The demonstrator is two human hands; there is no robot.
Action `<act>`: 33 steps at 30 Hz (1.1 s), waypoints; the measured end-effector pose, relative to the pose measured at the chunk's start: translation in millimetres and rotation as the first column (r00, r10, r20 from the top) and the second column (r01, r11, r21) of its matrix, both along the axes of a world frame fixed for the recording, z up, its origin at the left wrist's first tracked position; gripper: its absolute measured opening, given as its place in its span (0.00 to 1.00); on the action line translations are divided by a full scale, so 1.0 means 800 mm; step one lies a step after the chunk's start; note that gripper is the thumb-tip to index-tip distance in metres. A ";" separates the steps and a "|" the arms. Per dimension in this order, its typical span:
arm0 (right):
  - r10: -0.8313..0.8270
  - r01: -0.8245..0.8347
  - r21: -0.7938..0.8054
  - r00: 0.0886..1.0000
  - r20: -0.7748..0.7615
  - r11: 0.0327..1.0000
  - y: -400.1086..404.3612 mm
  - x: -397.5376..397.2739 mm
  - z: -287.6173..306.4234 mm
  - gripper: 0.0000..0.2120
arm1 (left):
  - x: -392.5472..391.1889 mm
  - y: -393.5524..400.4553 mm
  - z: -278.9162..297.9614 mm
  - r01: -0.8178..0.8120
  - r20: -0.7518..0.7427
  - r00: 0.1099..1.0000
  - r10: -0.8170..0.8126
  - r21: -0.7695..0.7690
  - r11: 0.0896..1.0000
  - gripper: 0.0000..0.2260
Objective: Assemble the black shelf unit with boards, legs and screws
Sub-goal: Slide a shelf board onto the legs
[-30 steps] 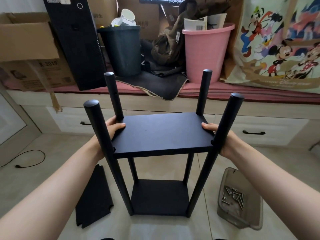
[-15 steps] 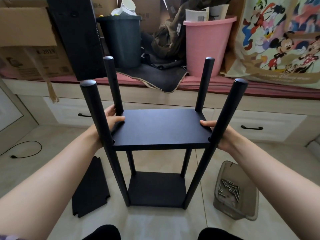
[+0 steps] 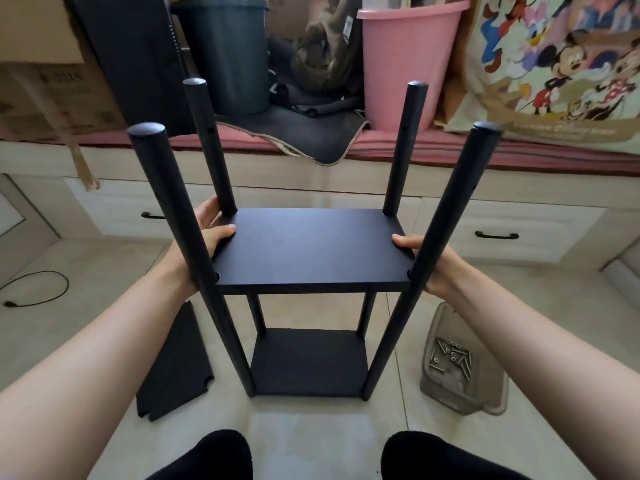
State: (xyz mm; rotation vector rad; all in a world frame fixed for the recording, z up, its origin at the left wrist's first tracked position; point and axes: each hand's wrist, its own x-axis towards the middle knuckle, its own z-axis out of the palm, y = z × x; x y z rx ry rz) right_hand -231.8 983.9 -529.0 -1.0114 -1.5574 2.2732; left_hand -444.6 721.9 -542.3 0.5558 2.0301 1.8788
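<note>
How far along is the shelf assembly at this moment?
Done: four legs stand on the bottom board. In hand: left hand and right hand grip the middle board's ends between the legs. Left: a spare board on the floor and screws in the tray.

The fingers of the left hand [image 3: 207, 237] and right hand [image 3: 429, 265] are hidden under the upper board [image 3: 311, 251]. The screws [image 3: 452, 358] are too small to be counted.

Matt black board [image 3: 304, 251], smooth legs [image 3: 180, 216], seemingly translucent plastic tub [image 3: 485, 389] of metal screws [image 3: 452, 358].
</note>
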 end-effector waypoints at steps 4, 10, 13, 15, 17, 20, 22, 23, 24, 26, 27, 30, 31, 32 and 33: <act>0.008 -0.009 -0.038 0.999 -0.034 0.999 0.001 0.003 -0.013 0.19 | -0.001 0.002 -0.004 -0.015 0.026 1.000 0.014 0.015 1.000 0.26; 0.029 -0.031 -0.046 0.998 -0.057 0.998 0.003 0.002 -0.024 0.18 | -0.005 0.002 -0.014 -0.025 0.087 0.996 0.024 0.012 1.000 0.20; 0.010 -0.013 -0.043 0.999 -0.052 0.999 0.004 -0.001 -0.027 0.18 | -0.007 0.003 -0.021 -0.045 0.133 0.990 0.042 0.026 0.999 0.14; -0.007 0.005 -0.046 0.999 -0.036 0.999 0.004 -0.002 -0.029 0.17 | -0.011 0.004 -0.023 -0.050 0.150 0.988 0.044 0.040 0.998 0.13; -0.023 0.023 -0.050 1.000 -0.017 0.998 0.004 -0.004 -0.030 0.16 | -0.013 0.005 -0.024 -0.047 0.156 0.987 0.040 0.041 0.998 0.12; -0.011 0.011 -0.049 1.000 -0.001 0.999 0.008 -0.004 -0.031 0.14 | -0.012 0.006 -0.027 -0.038 0.140 0.989 0.037 0.003 0.999 0.14; 0.004 -0.004 -0.051 1.000 -0.002 0.999 0.009 -0.002 -0.037 0.13 | -0.010 0.005 -0.033 -0.034 0.103 0.994 0.037 -0.034 0.999 0.20; 0.008 -0.009 -0.050 1.000 -0.020 0.999 0.009 -0.001 -0.041 0.13 | -0.009 0.004 -0.035 -0.030 0.104 0.994 0.033 -0.038 0.999 0.23; 0.012 -0.014 -0.047 0.999 -0.046 0.999 0.009 0.001 -0.045 0.12 | -0.007 0.003 -0.037 -0.023 0.109 0.994 0.026 -0.032 0.999 0.23; 0.025 -0.029 -0.045 0.996 -0.086 0.999 0.010 0.002 -0.049 0.10 | -0.008 0.002 -0.040 -0.019 0.105 0.994 0.022 -0.021 1.000 0.22; 0.033 -0.037 -0.046 0.995 -0.095 0.998 0.011 0.002 -0.050 0.11 | -0.009 0.002 -0.042 -0.021 0.106 0.994 0.023 -0.020 1.000 0.22; 0.043 -0.048 -0.051 0.994 -0.099 0.998 0.014 0.001 -0.051 0.13 | -0.008 0.002 -0.046 -0.023 0.110 0.994 0.024 -0.005 1.000 0.22; 0.044 -0.049 -0.054 0.995 -0.094 0.997 0.013 0.001 -0.052 0.13 | -0.007 0.001 -0.048 -0.020 0.105 0.994 0.020 -0.003 1.000 0.21; 0.042 -0.047 -0.061 0.995 -0.085 0.997 0.011 0.001 -0.054 0.13 | -0.006 0.000 -0.050 -0.014 0.106 0.994 0.014 -0.001 1.000 0.21; 0.036 -0.041 -0.070 0.996 -0.076 0.997 0.010 0.002 -0.057 0.13 | -0.006 0.000 -0.051 -0.008 0.109 0.994 0.008 0.001 1.000 0.21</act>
